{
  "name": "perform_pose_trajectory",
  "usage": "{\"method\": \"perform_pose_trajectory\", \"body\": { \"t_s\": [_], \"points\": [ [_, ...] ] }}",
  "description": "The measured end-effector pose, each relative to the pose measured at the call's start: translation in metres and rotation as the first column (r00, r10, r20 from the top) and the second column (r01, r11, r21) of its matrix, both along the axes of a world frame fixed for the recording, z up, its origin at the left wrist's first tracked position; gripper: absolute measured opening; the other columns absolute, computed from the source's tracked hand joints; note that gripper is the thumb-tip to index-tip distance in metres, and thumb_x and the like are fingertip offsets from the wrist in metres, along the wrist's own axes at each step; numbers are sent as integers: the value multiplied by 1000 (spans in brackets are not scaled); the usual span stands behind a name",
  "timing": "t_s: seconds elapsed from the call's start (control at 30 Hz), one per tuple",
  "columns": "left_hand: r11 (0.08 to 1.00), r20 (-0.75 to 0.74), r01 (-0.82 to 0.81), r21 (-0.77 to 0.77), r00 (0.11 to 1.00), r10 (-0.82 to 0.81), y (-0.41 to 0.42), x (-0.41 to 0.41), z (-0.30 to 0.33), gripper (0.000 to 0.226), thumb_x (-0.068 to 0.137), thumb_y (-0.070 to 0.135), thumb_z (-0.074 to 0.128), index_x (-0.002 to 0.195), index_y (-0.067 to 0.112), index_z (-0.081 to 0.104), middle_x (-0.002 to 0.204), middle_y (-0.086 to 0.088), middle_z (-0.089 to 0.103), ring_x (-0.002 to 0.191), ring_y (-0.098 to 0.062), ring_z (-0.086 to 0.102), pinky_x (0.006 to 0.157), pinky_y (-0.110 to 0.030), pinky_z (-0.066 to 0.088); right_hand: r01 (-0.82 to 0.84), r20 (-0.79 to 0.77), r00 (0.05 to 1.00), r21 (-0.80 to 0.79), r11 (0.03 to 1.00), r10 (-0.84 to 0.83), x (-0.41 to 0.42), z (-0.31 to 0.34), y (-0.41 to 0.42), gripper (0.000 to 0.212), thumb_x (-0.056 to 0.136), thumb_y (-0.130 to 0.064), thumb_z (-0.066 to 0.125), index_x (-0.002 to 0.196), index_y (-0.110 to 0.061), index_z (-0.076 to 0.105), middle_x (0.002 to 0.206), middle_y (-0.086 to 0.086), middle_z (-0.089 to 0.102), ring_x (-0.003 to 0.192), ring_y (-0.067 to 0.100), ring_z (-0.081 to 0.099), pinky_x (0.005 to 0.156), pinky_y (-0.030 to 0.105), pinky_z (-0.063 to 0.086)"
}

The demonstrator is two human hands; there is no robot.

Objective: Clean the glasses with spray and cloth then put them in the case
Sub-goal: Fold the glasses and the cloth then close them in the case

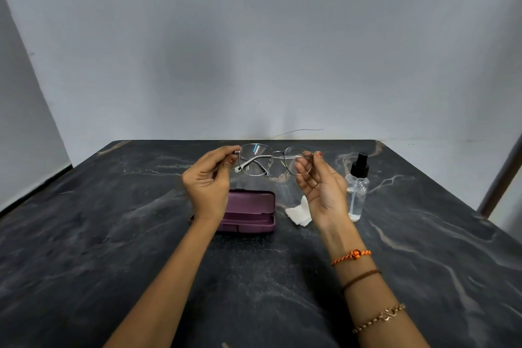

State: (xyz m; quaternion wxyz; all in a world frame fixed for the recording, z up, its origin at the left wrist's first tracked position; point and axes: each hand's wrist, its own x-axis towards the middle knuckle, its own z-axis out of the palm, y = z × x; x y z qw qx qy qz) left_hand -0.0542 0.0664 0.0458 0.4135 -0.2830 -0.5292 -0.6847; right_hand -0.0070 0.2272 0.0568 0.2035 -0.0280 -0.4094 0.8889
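A pair of thin metal-framed glasses (275,159) is held up in the air above a dark marbled counter (113,234), lenses upright and facing away from the wearer of the camera. The left hand (207,181) is pinched on the left end of the frame near the hinge, thumb and fingertips pressed together there, the other fingers curled. The right hand (320,186) is pinched on the right end of the frame between thumb and forefinger, palm turned up and inward, the remaining fingers loosely spread. Both forearms are raised from the bottom of the view, wrists bent back; bracelets are worn on the right wrist.

Below the glasses, an open purple case (250,213) is seen lying on the counter, partly hidden by the left wrist. A crumpled white cloth (298,213) lies just beside it to the right, and a clear spray bottle (357,188) with a black top stands upright beyond the right hand.

The step in hand appears to be an inspection or folding of the glasses; which one cannot be told. It is best done with the frame held only at its ends, so that the lenses are not touched. If smears are found, the cloth should be taken up; otherwise the arms should be folded flat before the glasses are lowered into the case.
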Motion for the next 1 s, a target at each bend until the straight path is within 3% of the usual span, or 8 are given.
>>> {"method": "perform_pose_trajectory", "body": {
  "t_s": [0.1, 0.2, 0.3, 0.43, 0.6, 0.73, 1.0],
  "points": [
    [966, 130, 195, 168, 967, -218, 6, 6, 4, 27, 72, 1, 64, 83, 24, 75, 77, 9, 73, 77, -14, 68, 73, -23, 56, 0, 13, 1000, -2, 1000, 0, 0, 0, -2, 15, 89, -20, 55, 80, -12, 65, 61, -4, 72, 57, 2, 67, 47, 13, 51],
    [870, 248, 361, 337, 857, -451, 10, 9, 6, 20, 71, 5, 61, 74, 18, 76, 72, 2, 74, 74, -13, 69, 68, -26, 58, 24, 34, 999, 20, 1000, -25, 1, 1, -3, 14, 88, -21, 55, 80, -15, 65, 60, -6, 72, 56, 0, 65, 47, 11, 49],
    [773, 289, 443, 454, 747, -598, 12, 7, 5, 35, 81, -7, 50, 66, 14, 75, 71, 1, 73, 73, -12, 69, 66, -25, 58, 50, 47, 997, 64, 997, -53, 0, 0, -4, 14, 88, -22, 56, 80, -18, 65, 61, -9, 72, 62, -1, 63, 52, 12, 47],
    [658, 260, 515, 550, 643, -720, 12, 7, 7, 54, 87, -13, 37, 60, 14, 74, 68, 1, 73, 70, -10, 69, 59, -19, 56, 45, 33, 998, 37, 998, -46, -1, -1, -7, 11, 87, -20, 57, 80, -17, 64, 63, -10, 72, 76, 4, 63, 66, 18, 48],
    [572, 246, 532, 624, 562, -790, 8, 5, 5, 60, 88, -15, 32, 56, 14, 73, 67, -1, 72, 69, -11, 70, 57, -20, 57, -20, 6, 1000, -47, 999, 20, 0, 1, -9, 12, 86, -12, 58, 77, -11, 66, 63, -4, 73, 66, 4, 68, 59, 18, 57],
    [564, 266, 517, 644, 540, -799, 3, 3, 2, 57, 88, -14, 34, 58, 12, 73, 67, -2, 72, 68, -12, 70, 57, -20, 57, 1, 42, 999, -56, 998, 2, 2, 0, -10, 10, 84, -6, 60, 76, -7, 65, 58, -1, 71, 59, 6, 68, 55, 16, 56],
    [681, 371, 495, 540, 586, -720, -15, 7, 4, 46, 88, -11, 41, 66, 11, 74, 72, -1, 72, 72, -13, 70, 64, -23, 58, 52, 93, 995, -60, 997, -47, 7, 3, -18, 8, 83, 1, 60, 76, -1, 64, 59, 4, 69, 56, 9, 67, 55, 17, 57]
  ]
}}
